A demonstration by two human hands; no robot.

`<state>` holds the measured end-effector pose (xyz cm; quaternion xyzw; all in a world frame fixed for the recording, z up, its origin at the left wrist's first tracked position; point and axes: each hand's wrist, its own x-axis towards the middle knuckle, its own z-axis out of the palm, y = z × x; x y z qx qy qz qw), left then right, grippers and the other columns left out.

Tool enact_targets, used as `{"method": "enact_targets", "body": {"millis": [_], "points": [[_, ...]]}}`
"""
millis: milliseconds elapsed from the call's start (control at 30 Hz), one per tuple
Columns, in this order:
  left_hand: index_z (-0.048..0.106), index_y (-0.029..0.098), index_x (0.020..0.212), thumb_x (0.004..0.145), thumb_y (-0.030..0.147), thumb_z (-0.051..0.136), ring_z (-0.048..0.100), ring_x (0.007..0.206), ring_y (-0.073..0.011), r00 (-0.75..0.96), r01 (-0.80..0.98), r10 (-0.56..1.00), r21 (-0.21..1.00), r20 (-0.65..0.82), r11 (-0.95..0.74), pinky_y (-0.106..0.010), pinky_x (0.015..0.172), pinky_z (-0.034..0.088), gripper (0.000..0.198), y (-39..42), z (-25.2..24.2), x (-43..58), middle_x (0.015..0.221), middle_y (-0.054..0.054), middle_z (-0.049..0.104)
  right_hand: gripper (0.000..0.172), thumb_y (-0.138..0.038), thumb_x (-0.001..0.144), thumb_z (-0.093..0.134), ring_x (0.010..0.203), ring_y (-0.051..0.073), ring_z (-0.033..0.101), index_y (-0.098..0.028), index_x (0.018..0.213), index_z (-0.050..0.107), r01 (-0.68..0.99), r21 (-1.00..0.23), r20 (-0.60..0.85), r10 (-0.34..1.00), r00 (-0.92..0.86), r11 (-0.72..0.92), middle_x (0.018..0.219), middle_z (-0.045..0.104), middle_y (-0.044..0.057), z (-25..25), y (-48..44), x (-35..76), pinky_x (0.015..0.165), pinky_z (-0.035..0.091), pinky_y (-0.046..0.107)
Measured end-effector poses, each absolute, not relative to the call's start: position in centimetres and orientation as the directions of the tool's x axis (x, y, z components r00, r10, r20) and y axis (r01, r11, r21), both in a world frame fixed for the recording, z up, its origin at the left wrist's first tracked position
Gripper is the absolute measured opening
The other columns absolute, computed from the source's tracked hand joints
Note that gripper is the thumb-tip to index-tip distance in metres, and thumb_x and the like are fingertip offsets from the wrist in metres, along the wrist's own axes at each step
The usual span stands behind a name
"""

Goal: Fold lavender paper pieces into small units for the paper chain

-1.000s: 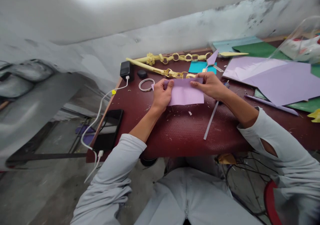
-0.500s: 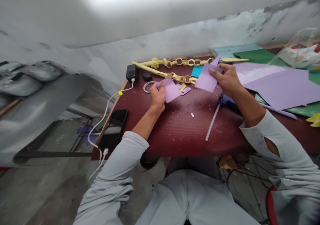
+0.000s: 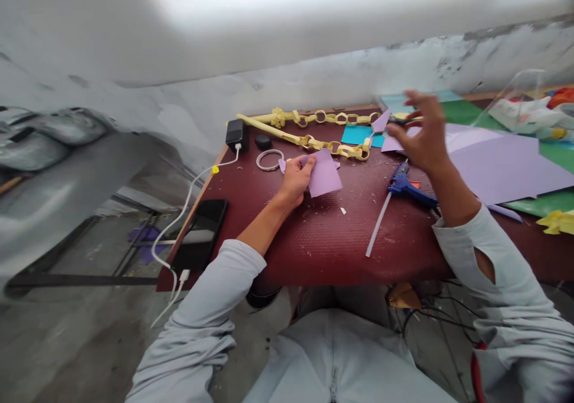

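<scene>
My left hand (image 3: 293,182) is closed on a small lilac paper piece (image 3: 325,179), pinching its left edge just above the dark red table (image 3: 323,238). My right hand (image 3: 421,137) hovers further right with fingers spread, slightly smeared by motion and holding nothing. It is over a second lilac piece (image 3: 391,145) that lies at the edge of a large lilac sheet (image 3: 502,164). A yellow paper chain (image 3: 332,146) runs across the table behind both hands.
A blue glue gun (image 3: 406,186) and a white glue stick (image 3: 376,226) lie near my right forearm. At the left edge are a black phone (image 3: 200,232), a charger (image 3: 234,133) with a white cable (image 3: 179,217) and a ring (image 3: 269,159). Green paper (image 3: 461,111) and a plastic bag (image 3: 524,107) lie far right.
The one lilac sheet has become two pieces. My right hand carried its piece to the right, let it go and opened. My left hand kept its piece.
</scene>
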<state>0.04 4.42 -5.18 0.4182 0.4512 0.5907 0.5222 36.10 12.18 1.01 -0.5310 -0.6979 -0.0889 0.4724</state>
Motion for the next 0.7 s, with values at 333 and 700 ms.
{"method": "enact_targets", "body": {"millis": [333, 700], "points": [[0.074, 0.017, 0.100, 0.104, 0.038, 0.085, 0.070, 0.070, -0.0108, -0.074, -0.308, 0.997, 0.951, -0.005, -0.018, -0.021, 0.067, 0.061, 0.024, 3.6, -4.2, 0.9, 0.088, -0.003, 0.078, 0.015, -0.044, 0.106, 0.083, 0.150, 0.037, 0.060, -0.035, 0.116, 0.091, 0.126, -0.449, 0.588, 0.399, -0.704, 0.885, 0.169, 0.052, 0.010, -1.2, 5.4, 23.9, 0.122, 0.057, 0.060], [0.077, 0.018, 0.124, 0.105, 0.072, 0.074, 0.085, 0.076, -0.0237, 0.260, -0.228, 0.965, 0.970, -0.022, 0.083, -0.030, 0.062, 0.069, 0.057, 1.4, -2.6, 1.6, 0.103, -0.014, 0.084, 0.048, -0.064, 0.092, 0.090, 0.081, 0.021, 0.059, -0.022, 0.078, 0.072, 0.228, -0.797, 0.432, 0.792, -0.430, 0.559, 0.090, 0.071, 0.007, -0.3, 4.8, 23.9, 0.072, 0.052, 0.036]]}}
